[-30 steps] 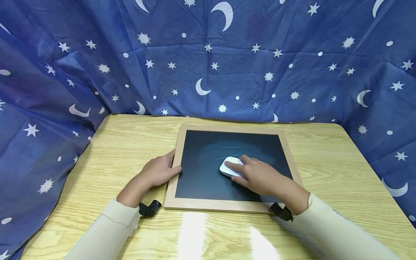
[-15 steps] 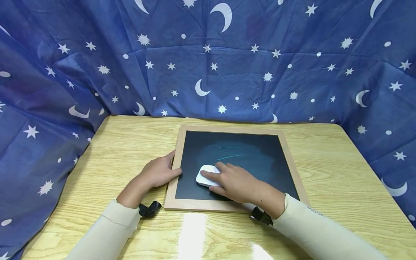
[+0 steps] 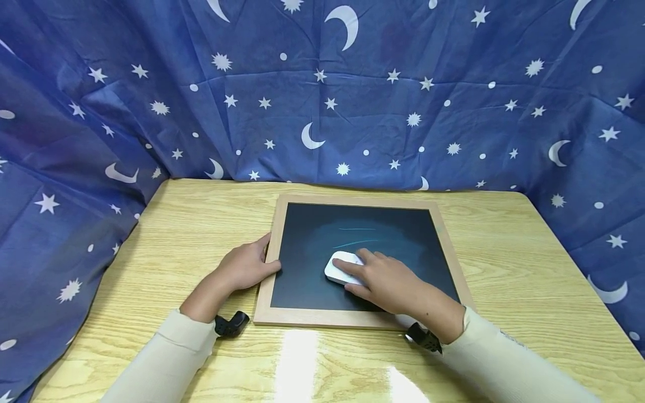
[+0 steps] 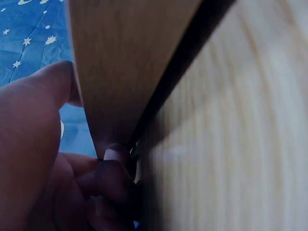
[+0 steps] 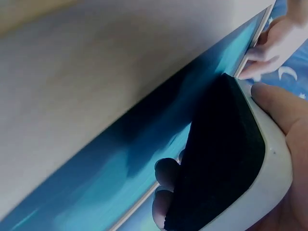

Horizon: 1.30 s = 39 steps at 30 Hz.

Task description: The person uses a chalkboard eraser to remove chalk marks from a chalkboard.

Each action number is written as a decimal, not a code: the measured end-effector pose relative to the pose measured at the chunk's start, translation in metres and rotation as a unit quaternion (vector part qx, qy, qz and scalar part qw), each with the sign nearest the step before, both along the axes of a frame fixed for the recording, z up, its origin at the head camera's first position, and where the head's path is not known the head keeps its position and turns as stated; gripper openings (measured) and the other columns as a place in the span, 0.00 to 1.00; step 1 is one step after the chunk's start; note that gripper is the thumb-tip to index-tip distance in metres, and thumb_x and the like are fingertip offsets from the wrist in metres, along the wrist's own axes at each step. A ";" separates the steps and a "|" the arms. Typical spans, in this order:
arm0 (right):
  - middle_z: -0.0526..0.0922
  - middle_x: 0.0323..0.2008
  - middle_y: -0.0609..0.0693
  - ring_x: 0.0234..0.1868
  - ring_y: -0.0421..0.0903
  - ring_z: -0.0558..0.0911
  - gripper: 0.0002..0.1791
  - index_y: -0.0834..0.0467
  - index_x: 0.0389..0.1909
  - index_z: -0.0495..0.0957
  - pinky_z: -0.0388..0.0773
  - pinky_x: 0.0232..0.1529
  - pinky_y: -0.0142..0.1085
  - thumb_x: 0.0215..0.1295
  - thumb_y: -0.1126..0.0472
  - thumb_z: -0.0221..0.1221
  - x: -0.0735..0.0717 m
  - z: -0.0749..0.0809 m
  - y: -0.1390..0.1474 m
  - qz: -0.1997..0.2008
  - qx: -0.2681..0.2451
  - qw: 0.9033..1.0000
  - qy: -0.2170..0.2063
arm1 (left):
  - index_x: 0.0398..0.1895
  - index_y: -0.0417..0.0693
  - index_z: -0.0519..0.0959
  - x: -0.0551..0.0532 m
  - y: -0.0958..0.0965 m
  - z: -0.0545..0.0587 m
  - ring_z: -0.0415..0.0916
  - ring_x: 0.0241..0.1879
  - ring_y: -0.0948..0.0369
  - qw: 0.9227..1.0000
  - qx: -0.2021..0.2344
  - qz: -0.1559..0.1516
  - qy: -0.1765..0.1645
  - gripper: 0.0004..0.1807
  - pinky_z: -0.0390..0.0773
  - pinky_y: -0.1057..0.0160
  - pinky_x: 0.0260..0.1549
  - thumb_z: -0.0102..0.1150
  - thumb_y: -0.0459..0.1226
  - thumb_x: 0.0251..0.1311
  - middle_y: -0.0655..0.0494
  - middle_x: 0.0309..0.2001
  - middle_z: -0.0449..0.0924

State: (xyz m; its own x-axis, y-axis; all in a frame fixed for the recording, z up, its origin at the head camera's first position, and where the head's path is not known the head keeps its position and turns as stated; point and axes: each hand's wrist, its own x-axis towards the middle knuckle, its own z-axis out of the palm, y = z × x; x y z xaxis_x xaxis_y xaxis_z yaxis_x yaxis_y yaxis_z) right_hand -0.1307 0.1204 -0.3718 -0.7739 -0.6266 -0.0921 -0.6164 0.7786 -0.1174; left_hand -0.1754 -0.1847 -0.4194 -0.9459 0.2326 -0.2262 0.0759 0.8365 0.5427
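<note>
The right hand holds a white block eraser, its fingers spread over the top and around it; the left hand grips the left side of the wooden frame of a chalkboard. From the head, only the left thumb on the frame's face and a finger along its outer edge show well, but the left wrist view adds curled fingertips at the frame's lower edge, close to the worktop. Likewise, the head view shows just the eraser's white body, while the right wrist view reveals a dark pad, the thumb against one white side and fingertips beyond the opposite edge; whether the pad touches the board all along I cannot tell. The eraser is over the middle of the board's dark surface, on the person's side of two thin blue-green chalk lines, the nearer one slanting. The board lies flat on the pale wood-grain worktop. A black device sits at the left wrist and another at the right, below cream sleeves. Behind hangs a blue cloth with white moons, stars and dots.
</note>
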 end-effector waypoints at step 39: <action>0.77 0.56 0.63 0.51 0.57 0.82 0.27 0.45 0.72 0.70 0.79 0.53 0.53 0.74 0.47 0.54 -0.004 0.009 0.030 -0.059 -0.001 0.998 -0.022 | 0.81 0.57 0.51 0.000 -0.001 -0.002 0.74 0.19 0.61 1.000 -0.011 -0.002 0.010 0.46 0.70 0.61 0.23 0.56 0.50 0.58 0.61 0.20 0.79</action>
State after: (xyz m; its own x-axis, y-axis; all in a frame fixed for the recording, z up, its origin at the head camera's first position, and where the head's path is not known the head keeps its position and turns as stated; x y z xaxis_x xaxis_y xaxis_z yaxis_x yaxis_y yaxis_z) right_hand -0.1343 0.1503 -0.3631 -0.8370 -0.5323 -0.1268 -0.5153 0.8447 -0.1448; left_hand -0.1759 -0.1855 -0.4218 -0.9491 0.2319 -0.2130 0.0896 0.8474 0.5233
